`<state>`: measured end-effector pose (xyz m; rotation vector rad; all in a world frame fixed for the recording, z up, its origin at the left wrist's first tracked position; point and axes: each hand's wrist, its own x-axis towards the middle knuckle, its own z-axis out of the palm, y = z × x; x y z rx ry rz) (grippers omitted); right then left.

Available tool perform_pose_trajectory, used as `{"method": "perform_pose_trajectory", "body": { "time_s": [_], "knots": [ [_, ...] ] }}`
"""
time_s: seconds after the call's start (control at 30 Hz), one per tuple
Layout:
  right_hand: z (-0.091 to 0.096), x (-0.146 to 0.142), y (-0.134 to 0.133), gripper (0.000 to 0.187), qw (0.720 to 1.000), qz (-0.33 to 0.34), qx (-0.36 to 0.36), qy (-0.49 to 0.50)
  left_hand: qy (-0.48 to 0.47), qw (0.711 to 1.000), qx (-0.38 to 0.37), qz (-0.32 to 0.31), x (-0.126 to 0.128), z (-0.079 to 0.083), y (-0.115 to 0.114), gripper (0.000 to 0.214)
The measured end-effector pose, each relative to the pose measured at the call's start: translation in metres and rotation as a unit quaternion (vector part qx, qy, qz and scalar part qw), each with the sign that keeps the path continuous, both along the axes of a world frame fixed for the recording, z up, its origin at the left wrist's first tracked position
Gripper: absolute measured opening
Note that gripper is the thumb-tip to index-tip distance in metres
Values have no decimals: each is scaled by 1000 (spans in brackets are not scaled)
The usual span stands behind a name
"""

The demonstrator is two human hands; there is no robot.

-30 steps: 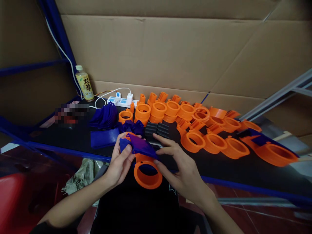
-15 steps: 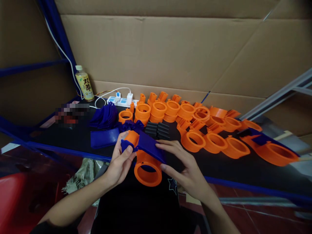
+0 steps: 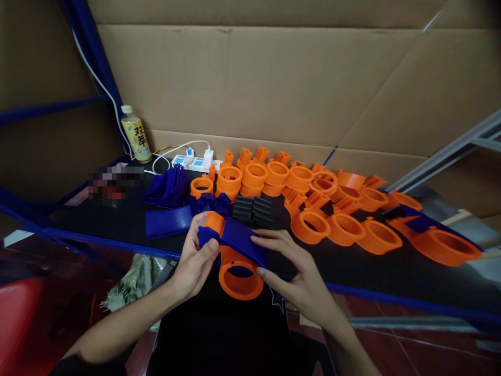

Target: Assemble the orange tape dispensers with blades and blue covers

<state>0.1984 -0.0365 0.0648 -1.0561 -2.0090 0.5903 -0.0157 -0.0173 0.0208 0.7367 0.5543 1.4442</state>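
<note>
Over my lap I hold an orange plastic tape dispenser (image 3: 240, 284) with a round ring at its lower end. A blue plastic plate (image 3: 243, 241) lies along its upper side, and a small blue piece (image 3: 209, 236) sits at the handle end. My left hand (image 3: 195, 263) grips that end, thumb pressed on the small blue piece. My right hand (image 3: 291, 263) closes on the far edge of the plate, fingers on top and thumb near the ring. The undersides of the parts are hidden.
On the black table (image 3: 117, 224) stand several orange dispensers (image 3: 313, 224), some stacked. Blue plates (image 3: 168, 219), small blue pieces (image 3: 211, 202) and black strips (image 3: 252, 209) lie nearer. A finished-looking blue-orange dispenser (image 3: 442, 240) is at right; a bottle (image 3: 135, 134) and power strip (image 3: 191, 162) stand behind.
The dispenser has shifted slightly right and turned a little in my hands. The small blue piece now faces more toward the plate. Both hands keep their hold.
</note>
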Motion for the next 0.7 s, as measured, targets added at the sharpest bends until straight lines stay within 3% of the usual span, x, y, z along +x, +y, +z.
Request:
{"method": "perform_pose_trajectory", "body": {
  "time_s": [0.23,0.37,0.7],
  "knots": [
    [-4,-2,-4,36,991,43,-107,66,34,999,25,-21,-3,5,-6,58],
    [-2,-18,-5,20,977,3,-149,155,56,996,49,-55,-4,7,-12,65],
    [-6,-39,-2,17,909,12,-256,327,60,992,77,-83,-13,9,-12,71]
  ]
}}
